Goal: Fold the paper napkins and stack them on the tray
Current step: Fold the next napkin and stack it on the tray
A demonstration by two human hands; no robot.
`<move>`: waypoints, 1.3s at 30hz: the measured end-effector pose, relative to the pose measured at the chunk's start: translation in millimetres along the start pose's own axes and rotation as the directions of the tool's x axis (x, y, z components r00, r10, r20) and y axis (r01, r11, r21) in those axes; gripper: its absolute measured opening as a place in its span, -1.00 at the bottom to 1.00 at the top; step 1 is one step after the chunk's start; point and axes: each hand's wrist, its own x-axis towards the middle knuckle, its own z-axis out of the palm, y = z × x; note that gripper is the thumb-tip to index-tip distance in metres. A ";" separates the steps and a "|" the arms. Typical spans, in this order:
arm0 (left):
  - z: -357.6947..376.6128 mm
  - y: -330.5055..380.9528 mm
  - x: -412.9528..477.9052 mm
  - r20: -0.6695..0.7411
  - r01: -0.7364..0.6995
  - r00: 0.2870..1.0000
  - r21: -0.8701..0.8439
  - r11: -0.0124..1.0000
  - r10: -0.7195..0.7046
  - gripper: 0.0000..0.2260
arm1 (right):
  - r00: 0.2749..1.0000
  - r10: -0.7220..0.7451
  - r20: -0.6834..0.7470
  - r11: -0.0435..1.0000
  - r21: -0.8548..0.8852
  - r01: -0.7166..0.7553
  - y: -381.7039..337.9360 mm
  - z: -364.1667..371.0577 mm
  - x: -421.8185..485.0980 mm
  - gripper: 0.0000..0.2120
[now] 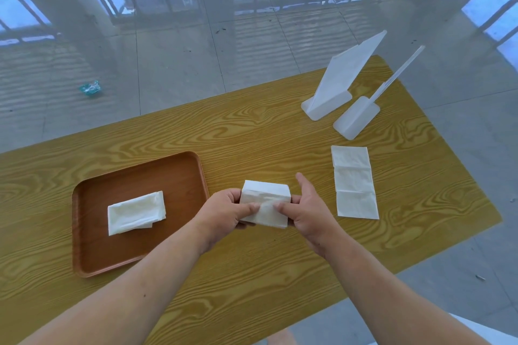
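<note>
Tray (92,255) at left of counter (252,134), folded napkin (136,213) already lying on it. Centre: left hand (224,211) and right hand (307,210) pinch half-folded napkin (266,202) by its side edges, thumbs on top, held just above counter, fold unfinished. Right: flat napkin (354,182) unfolded, untouched. Beyond it, two white holders (340,101). Judged roughly third done.
</note>
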 end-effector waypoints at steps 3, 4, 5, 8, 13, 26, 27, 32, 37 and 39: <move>-0.1 3.7 1.4 -0.043 -0.030 0.999 -0.021 0.999 0.029 -0.53 | 0.993 -0.098 0.065 0.990 -0.091 0.104 -2.6 0.6 0.5 -0.05; -1.9 5.1 2.1 -0.056 -0.035 0.998 -0.058 0.998 0.032 -0.42 | 0.989 -0.122 0.085 0.985 -0.114 0.132 -4.5 0.8 1.0 -0.08; -4.3 6.3 3.5 -0.046 -0.036 0.998 -0.095 0.995 0.031 -0.29 | 0.985 -0.142 0.101 0.979 -0.132 0.155 -6.3 0.5 1.7 -0.12; -10.2 8.6 8.1 0.061 -0.021 0.998 -0.099 0.995 0.028 -0.23 | 0.975 -0.172 0.141 0.966 -0.168 0.195 -10.8 -3.1 3.4 -0.24; -16.7 10.8 11.7 0.010 -0.108 0.994 0.273 0.956 0.110 -0.73 | 0.971 -0.197 0.138 0.912 -0.336 0.233 -13.4 -11.0 2.0 -0.41; -19.2 18.4 6.6 0.006 -0.153 0.988 -0.087 0.984 0.154 -0.75 | 0.989 -0.128 0.073 0.976 -0.166 0.139 -24.2 -15.1 3.3 -0.90; -19.3 18.6 6.1 0.055 -0.126 0.989 -0.148 0.981 0.135 -0.64 | 0.990 -0.099 0.101 0.993 -0.050 0.105 -26.2 -14.6 2.2 -0.91; -9.8 14.1 4.2 0.135 -0.053 0.988 -0.183 0.982 0.079 -0.73 | 0.991 0.009 0.133 0.982 0.188 -0.034 -30.7 -4.1 0.2 -0.89; -4.6 11.7 2.4 0.045 -0.029 0.998 -0.265 0.964 0.043 -0.78 | 0.981 0.083 0.173 0.989 0.108 -0.103 -26.2 5.2 -1.2 -0.80; -4.5 12.1 0.4 0.052 -0.019 0.998 -0.272 0.962 0.035 -0.78 | 0.980 0.100 0.174 0.991 0.066 -0.113 -23.4 6.5 -0.9 -0.81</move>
